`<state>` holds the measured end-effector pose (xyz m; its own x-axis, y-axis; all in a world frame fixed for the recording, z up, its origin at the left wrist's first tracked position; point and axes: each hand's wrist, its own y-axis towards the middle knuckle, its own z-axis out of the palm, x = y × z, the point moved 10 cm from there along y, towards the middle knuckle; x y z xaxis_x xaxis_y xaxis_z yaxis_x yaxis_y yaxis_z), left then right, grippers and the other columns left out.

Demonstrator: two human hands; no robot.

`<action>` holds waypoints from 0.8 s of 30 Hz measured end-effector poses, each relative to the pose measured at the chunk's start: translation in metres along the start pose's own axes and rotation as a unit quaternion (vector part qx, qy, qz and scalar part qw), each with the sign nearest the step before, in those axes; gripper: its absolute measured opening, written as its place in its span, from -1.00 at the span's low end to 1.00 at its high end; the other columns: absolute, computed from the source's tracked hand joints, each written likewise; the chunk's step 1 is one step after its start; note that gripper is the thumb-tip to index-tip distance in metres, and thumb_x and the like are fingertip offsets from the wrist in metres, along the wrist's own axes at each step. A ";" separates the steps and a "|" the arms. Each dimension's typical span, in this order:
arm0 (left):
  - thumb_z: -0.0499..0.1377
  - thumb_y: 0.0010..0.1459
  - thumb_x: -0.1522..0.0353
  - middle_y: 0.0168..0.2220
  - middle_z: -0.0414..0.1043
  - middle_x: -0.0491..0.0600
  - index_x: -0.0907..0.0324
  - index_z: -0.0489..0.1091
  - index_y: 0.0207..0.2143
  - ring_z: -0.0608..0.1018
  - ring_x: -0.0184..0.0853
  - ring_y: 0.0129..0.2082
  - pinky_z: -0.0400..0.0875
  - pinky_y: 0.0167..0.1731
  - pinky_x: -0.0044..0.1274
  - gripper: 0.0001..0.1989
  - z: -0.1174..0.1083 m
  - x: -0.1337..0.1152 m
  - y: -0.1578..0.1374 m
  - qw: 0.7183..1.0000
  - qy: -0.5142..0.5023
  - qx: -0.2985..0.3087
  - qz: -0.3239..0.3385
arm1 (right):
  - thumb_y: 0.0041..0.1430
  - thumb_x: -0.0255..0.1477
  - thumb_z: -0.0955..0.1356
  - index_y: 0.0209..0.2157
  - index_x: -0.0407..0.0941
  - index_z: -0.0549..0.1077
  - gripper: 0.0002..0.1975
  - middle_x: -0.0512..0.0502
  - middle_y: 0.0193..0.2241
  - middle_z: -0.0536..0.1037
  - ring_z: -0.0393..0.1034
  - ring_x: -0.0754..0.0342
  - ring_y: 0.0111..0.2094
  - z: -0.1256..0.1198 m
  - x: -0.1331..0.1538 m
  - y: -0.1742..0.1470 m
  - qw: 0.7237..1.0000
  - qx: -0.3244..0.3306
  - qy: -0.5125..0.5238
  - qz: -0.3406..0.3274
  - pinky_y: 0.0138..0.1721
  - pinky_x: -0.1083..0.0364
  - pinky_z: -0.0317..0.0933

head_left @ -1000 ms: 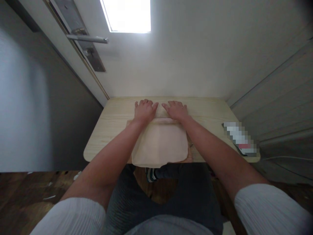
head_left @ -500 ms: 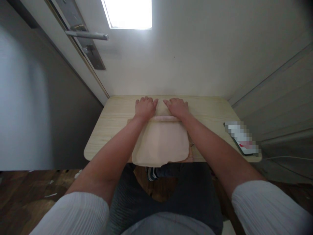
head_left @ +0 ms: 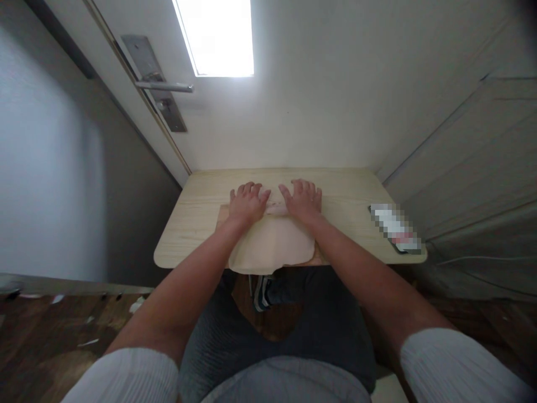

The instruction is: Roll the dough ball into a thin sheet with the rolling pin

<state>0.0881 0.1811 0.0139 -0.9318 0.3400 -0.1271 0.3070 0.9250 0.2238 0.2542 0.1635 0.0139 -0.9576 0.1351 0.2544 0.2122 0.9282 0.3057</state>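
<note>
A thin, pale sheet (head_left: 272,243), which looks like rolled dough, lies at the front of the table, its near edge slightly over the table's edge. Along its far side runs a pale, rod-like roll (head_left: 277,209); I cannot tell whether it is a rolling pin or the sheet's rolled end. My left hand (head_left: 248,202) rests palm down at the roll's left, fingers spread. At its right, my right hand (head_left: 302,200) lies likewise, thumb pointing inward. Both palms cover the roll's ends. A brown mat or board (head_left: 222,215) shows from under the sheet.
The light wooden table (head_left: 184,224) stands against a white door with a metal handle (head_left: 165,87) and a bright window pane (head_left: 218,36). A phone (head_left: 394,228), partly blurred out, lies at the table's right. A pale cable (head_left: 474,259) runs beyond that side.
Both hands have drawn back toward me, off the far table edge, and their fingers are more spread. The roll sits slightly nearer me. The camera view has tilted up.
</note>
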 end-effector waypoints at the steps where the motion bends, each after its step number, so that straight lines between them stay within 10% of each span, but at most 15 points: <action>1: -0.26 0.42 0.06 0.30 0.25 0.11 0.07 0.23 0.27 0.28 -0.05 0.26 0.14 0.21 -0.09 -0.44 -0.001 -0.001 -0.006 1.000 -0.002 -0.005 -0.004 | 0.41 0.02 0.01 0.21 -0.17 0.34 -0.30 -0.33 0.24 0.35 0.14 -0.23 0.24 -0.001 0.000 -0.006 1.000 -0.001 -0.001 0.003 0.24 -0.26 -0.09; 24: -0.15 0.41 0.09 0.44 -0.03 -0.03 0.01 -0.09 0.45 0.01 -0.15 0.45 -0.02 0.37 -0.07 -0.37 -0.016 -0.028 -0.187 0.998 -0.027 0.042 0.029 | 0.39 -0.03 0.11 0.42 -0.13 0.03 -0.27 -0.28 0.41 0.04 -0.14 -0.23 0.43 -0.042 0.006 -0.198 0.991 0.053 -0.037 -0.114 0.34 -0.37 -0.20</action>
<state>0.0533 -0.0044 -0.0092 -0.9005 0.4007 -0.1688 0.3780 0.9133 0.1514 0.2150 -0.0341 -0.0064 -0.9909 -0.0610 0.1200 -0.0295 0.9680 0.2492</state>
